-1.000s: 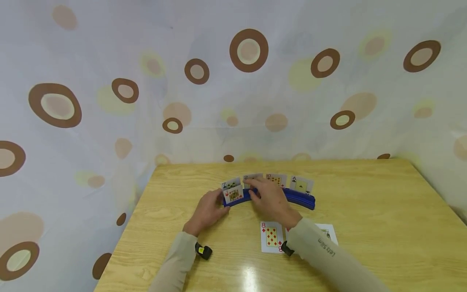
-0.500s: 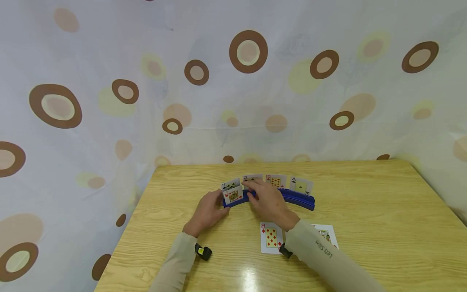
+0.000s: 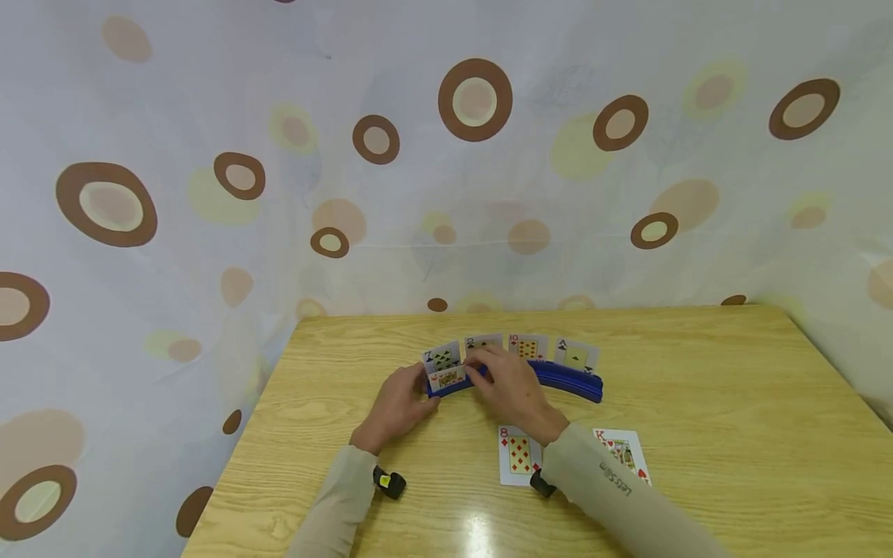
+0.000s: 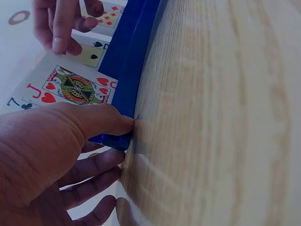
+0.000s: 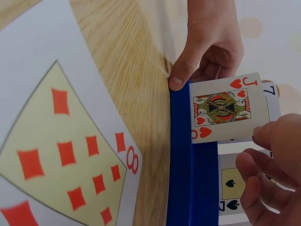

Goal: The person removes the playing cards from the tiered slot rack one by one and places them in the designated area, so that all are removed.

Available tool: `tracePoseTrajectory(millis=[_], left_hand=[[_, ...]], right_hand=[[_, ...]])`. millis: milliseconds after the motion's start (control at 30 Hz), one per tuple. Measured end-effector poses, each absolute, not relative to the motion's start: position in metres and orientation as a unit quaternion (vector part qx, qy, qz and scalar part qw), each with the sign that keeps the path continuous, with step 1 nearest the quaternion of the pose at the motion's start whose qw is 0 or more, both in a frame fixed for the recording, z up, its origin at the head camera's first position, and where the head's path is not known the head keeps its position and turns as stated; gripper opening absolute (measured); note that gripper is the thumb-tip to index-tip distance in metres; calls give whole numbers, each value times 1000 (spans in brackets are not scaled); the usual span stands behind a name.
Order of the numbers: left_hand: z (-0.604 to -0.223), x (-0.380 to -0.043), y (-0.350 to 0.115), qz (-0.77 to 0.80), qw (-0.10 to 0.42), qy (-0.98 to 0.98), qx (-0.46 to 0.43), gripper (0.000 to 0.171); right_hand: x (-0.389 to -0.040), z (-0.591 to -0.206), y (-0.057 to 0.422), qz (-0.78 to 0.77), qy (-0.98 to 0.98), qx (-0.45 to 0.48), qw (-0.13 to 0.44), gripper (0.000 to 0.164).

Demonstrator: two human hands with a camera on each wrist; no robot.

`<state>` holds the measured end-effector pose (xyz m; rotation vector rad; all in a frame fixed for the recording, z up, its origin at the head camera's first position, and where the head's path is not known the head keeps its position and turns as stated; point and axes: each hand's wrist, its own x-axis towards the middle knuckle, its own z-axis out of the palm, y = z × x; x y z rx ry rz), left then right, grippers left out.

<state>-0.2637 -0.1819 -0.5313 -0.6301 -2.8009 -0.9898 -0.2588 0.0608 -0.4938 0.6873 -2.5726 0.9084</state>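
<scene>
My left hand (image 3: 398, 399) grips the left end of a curved blue card holder (image 3: 568, 380), thumb in front and fingers behind. Near that end a jack of hearts (image 5: 225, 106) leans in the front slot, before an upright seven of clubs (image 3: 443, 358). With thumb and index finger my right hand (image 3: 516, 387) pinches the jack's upper right corner. Its other fingers hang curled before the two of spades (image 5: 230, 183), partly covering it. Farther right along the holder stand a ten of diamonds (image 3: 528, 346) and a black ace (image 3: 577, 354).
On the wooden table (image 3: 732, 403), in front of the holder, lie an eight of diamonds (image 3: 518, 457) and a king of hearts (image 3: 624, 456). The right sleeve (image 3: 593, 473) passes over the space between them. A spotted cloth (image 3: 418, 186) hangs behind the table.
The jack of hearts now looks lower, showing more of the seven behind it. My right fingertips have come down to its corner. My left hand has stayed at the holder's end.
</scene>
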Motion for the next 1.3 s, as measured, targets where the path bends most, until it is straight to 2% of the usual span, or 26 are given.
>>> tracePoseTrajectory(millis=[267,500,700,833,1100,1300], left_hand=[[-527,-262,-180,-325,36,-926,-191,33],[-540,-267,-185,-322,51,-922,-207,36],[-529,-264,-177,-312,25,-935,-168,33],[-527,-264,-177,-306,25,-938,-161,29],[-524,-263,-178,-296,33,-939,-173,31],[-529,-264,-179,-304,34,-935,-178,29]], right_hand=[[-256,-491,60,335,-898,231,165,8],[-253,-487,60,354,-889,229,180,9],[-248,-482,69,413,-868,228,157,9],[-245,-479,78,439,-857,226,146,7],[-240,-480,98,449,-855,204,161,8],[-231,-484,115,466,-841,195,195,7]])
